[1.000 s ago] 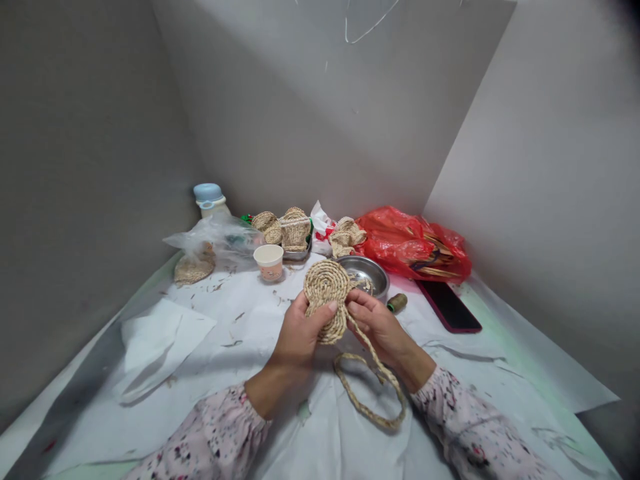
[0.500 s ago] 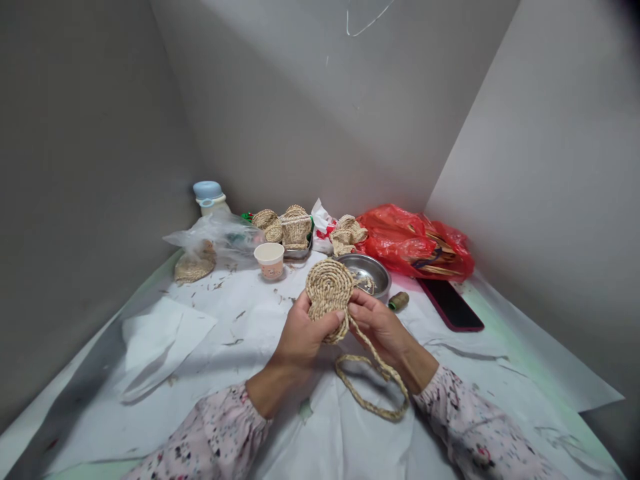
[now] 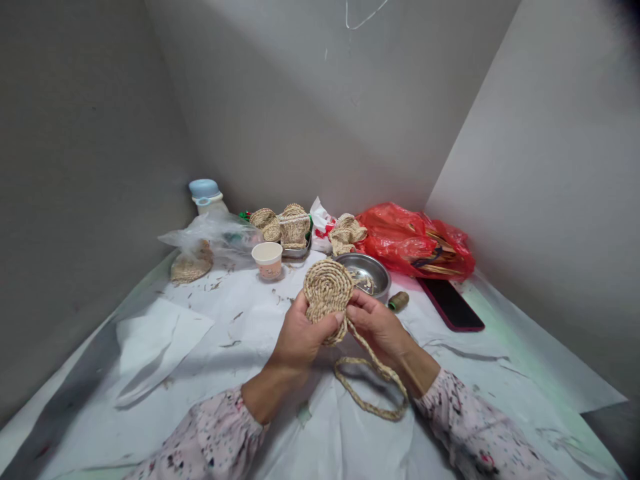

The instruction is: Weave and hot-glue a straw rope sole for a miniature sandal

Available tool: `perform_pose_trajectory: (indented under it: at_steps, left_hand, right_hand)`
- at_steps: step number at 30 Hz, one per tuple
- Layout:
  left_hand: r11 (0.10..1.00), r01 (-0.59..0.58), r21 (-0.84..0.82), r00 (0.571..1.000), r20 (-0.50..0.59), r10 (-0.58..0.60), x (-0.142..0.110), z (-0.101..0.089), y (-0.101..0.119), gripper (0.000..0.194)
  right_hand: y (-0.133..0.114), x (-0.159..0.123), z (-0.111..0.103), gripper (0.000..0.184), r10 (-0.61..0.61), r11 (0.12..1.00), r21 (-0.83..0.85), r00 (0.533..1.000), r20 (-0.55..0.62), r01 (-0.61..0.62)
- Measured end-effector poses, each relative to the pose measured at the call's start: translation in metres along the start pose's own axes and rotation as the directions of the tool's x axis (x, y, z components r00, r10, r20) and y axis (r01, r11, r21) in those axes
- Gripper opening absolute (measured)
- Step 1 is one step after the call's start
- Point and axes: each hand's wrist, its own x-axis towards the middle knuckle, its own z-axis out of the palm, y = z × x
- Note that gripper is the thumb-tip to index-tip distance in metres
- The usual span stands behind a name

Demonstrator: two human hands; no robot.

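A coiled straw-braid piece [image 3: 327,287], shaped like a gourd with a round spiral at its top, is held up above the table between my two hands. My left hand [image 3: 303,333] grips its left and lower side, the thumb pressed across the front. At its right edge my right hand [image 3: 381,325] pinches the rim, close to where a loose length of straw braid [image 3: 369,352] leaves the piece. That braid hangs below my right hand and curls into a loop on the white sheet. The fingers behind the piece are hidden.
Behind my hands stand a steel bowl [image 3: 367,270] with scraps, a paper cup [image 3: 268,259] and a thread spool [image 3: 399,301]. A phone [image 3: 453,305] lies right, by a red plastic bag [image 3: 400,240]. Several woven straw pieces [image 3: 294,225], a clear bag [image 3: 215,230] and a bottle [image 3: 206,195] line the back.
My hands and the coiled piece keep nearly the same pose. The whole view has shifted very slightly; nothing has been let go or picked up.
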Motion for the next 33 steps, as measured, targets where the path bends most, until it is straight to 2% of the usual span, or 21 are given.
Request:
perform_pose_trajectory:
  at_steps: [14,17,22,28,33]
  left_hand:
    - [1.0,0.003,-0.001,0.999,-0.032,-0.003,-0.001,0.003,0.0,0.049]
    - [0.999,0.02,-0.026,1.0,-0.01,-0.02,-0.002,0.003,0.0,0.048]
    - [0.996,0.05,-0.078,0.999,0.023,-0.049,-0.003,0.002,0.0,0.049]
    - [0.998,0.056,-0.043,0.998,0.03,-0.054,-0.002,0.0,-0.003,0.048]
    - [0.997,0.07,-0.019,0.996,0.053,-0.069,0.001,0.0,-0.002,0.05]
  right_hand:
    - [0.002,0.001,-0.001,0.022,-0.025,0.999,0.023,0.999,0.045,0.024]
    - [0.003,0.0,-0.001,0.024,-0.038,0.999,0.035,0.997,0.06,0.036]
    - [0.006,0.002,-0.005,0.03,-0.034,0.999,0.015,0.999,0.037,0.033]
    - [0.008,0.004,-0.013,0.018,-0.02,1.0,-0.006,0.999,-0.026,0.02]
    - [0.007,0.002,-0.014,0.018,-0.013,1.0,-0.009,0.999,-0.043,0.013]
